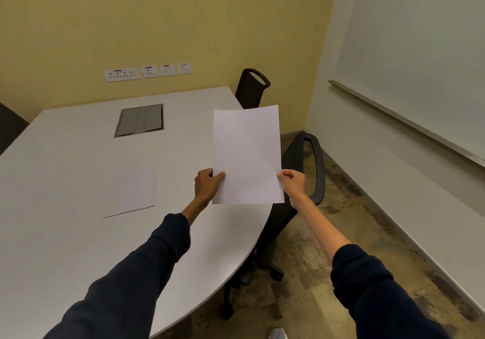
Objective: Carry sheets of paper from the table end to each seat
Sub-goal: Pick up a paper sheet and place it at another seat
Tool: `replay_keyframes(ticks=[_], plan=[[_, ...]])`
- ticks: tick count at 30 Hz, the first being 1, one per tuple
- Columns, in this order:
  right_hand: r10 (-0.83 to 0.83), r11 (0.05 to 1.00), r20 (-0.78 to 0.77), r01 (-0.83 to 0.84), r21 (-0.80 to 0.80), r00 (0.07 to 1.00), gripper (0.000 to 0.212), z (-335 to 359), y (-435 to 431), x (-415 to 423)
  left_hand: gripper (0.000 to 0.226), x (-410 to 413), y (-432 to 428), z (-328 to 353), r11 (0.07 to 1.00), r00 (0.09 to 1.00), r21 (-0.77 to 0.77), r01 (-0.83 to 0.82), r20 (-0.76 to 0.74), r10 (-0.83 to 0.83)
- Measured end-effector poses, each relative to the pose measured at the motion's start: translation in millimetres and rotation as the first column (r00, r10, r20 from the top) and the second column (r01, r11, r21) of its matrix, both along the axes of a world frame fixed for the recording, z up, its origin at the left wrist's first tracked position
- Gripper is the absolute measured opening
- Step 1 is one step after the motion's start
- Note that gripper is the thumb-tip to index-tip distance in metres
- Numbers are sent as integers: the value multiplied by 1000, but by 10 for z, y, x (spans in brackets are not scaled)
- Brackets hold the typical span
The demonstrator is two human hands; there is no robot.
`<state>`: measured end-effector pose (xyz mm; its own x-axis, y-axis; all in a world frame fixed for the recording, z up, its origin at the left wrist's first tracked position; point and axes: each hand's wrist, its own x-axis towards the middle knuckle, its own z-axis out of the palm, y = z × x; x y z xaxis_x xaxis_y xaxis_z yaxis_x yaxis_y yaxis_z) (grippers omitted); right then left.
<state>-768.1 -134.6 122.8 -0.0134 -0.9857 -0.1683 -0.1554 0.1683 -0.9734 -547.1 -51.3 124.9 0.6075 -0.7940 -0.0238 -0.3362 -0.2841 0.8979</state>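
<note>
Head view: left hand point(207, 185) pinched blank sheet point(247, 154) at lower left edge, thumb on top; right hand point(292, 182) clenched on lower right edge. Held sheet upright-ish in air, over right rim of white table point(65, 233), partly covering near black chair point(307, 170). Second sheet point(135, 189) lay flat on table, left of hands, apart from them. Grey cable hatch point(140, 120) further up tabletop. Far chair point(252, 87) at table corner, wall sockets point(148, 72) behind, whiteboard point(420, 49) at right
</note>
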Motion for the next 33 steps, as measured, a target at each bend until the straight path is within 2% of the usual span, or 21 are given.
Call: replay_keyframes(ticks=[5, 13, 19, 26, 30, 33], plan=[[135, 991, -53, -136, -3, 989, 14, 23, -766, -105, 35, -111, -555, 17, 999, 999, -18, -43, 21, 44], [287, 957, -145, -291, -4, 947, 16, 46, -1774, -98, 36, -273, -1234, 43, 982, 981, 1, -190, 30, 190], [424, 905, -143, -423, 40, 894, 15, -125, -2387, 44, 41, -377, -1552, -40, 943, 943, 31, -331, 27, 330], [641, 765, -167, -642, 57, 749, 11, -188, -3131, 139, 37, -701, -1921, -158, 846, 847, 28, -532, 15, 532], [750, 651, -210, -757, 64, 627, 12, -251, -3473, 166, 47, -989, -2005, -191, 752, 752, 26, -659, 5, 659], [823, 550, -209, -833, 62, 529, 10, -278, -3625, 219, 44, -1160, -2020, -232, 692, 692, 37, -721, -19, 722]])
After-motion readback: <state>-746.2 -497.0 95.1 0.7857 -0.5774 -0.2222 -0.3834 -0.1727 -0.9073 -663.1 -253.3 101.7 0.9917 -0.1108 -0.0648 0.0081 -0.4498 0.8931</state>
